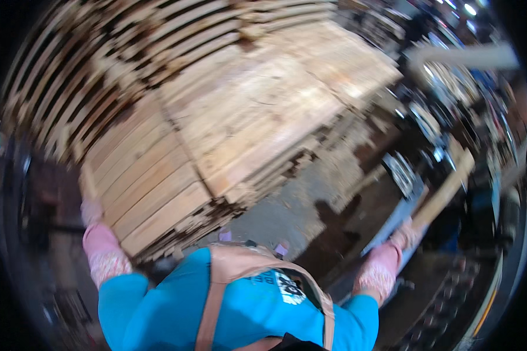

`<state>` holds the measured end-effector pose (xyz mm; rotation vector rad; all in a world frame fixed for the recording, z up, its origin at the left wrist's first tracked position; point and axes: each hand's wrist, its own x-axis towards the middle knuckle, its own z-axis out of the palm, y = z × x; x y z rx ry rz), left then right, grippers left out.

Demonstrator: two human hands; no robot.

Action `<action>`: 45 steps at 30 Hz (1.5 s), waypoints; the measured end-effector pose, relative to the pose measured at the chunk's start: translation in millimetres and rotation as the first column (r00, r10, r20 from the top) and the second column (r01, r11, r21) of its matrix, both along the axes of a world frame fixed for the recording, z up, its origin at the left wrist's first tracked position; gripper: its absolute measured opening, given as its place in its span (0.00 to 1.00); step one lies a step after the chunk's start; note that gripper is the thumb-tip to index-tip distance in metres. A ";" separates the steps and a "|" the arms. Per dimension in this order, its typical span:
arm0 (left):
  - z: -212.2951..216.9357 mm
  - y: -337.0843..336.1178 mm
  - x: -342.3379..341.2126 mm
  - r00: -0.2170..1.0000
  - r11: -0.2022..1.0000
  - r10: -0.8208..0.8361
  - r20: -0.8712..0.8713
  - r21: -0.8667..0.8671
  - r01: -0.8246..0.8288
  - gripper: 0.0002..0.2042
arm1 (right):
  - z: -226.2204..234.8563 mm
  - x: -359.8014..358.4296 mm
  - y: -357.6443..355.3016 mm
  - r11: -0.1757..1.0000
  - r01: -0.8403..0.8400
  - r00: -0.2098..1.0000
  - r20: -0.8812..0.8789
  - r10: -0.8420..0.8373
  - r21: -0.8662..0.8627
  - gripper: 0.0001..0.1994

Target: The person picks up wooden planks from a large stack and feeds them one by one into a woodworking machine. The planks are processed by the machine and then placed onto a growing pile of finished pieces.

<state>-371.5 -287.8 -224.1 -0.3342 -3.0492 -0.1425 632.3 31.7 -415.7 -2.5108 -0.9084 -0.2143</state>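
My left hand (pixel 92 217), in a pink glove, grips the near left edge of a wooden board (pixel 88 182) at the side of a low stack of pale planks (pixel 228 128). My right hand (pixel 405 235), also gloved in pink, is closed around a long pale wooden board (pixel 448 187) that angles up and to the right. Blue sleeves and a tan apron strap (pixel 216 292) fill the lower middle. The picture is motion-blurred.
A taller pile of slatted pallets (pixel 99 64) rises behind the planks at upper left. Bare concrete floor (pixel 287 205) lies between me and the stack. Dark machinery with shiny metal parts (pixel 439 117) crowds the right side.
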 end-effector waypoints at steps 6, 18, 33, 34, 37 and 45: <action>-22.7 -9.6 -12.5 0.990 0.990 0.143 -0.019 0.011 -0.143 0.33 | 1.1 -73.9 -105.7 0.998 -0.069 0.988 0.135 0.071 -0.012 0.33; -1.1 -27.5 43.3 0.984 0.984 -0.176 -0.009 -0.032 0.175 0.33 | -12.9 -97.7 -231.0 0.923 -0.100 0.936 0.280 0.214 -0.371 0.26; 122.2 305.0 258.6 0.351 -0.055 -0.936 -0.033 0.997 -0.053 0.26 | 43.9 -116.4 18.4 0.881 -0.466 0.853 -0.301 0.426 -0.074 0.23; 121.3 331.8 298.7 0.244 -0.176 -0.953 -0.180 0.984 0.038 0.26 | 38.9 -137.9 29.3 0.710 -0.695 0.597 -0.455 0.661 0.119 0.24; 87.1 385.3 403.5 0.087 -0.253 -0.965 -0.246 0.965 -0.074 0.28 | 124.8 -311.2 -48.3 0.434 -0.463 -0.501 -0.632 0.592 0.773 0.46; 27.3 398.2 538.1 -0.353 -0.379 -0.925 -0.139 0.287 0.880 0.42 | 121.2 -273.7 -208.1 0.843 -0.205 0.526 -0.670 0.524 0.498 0.48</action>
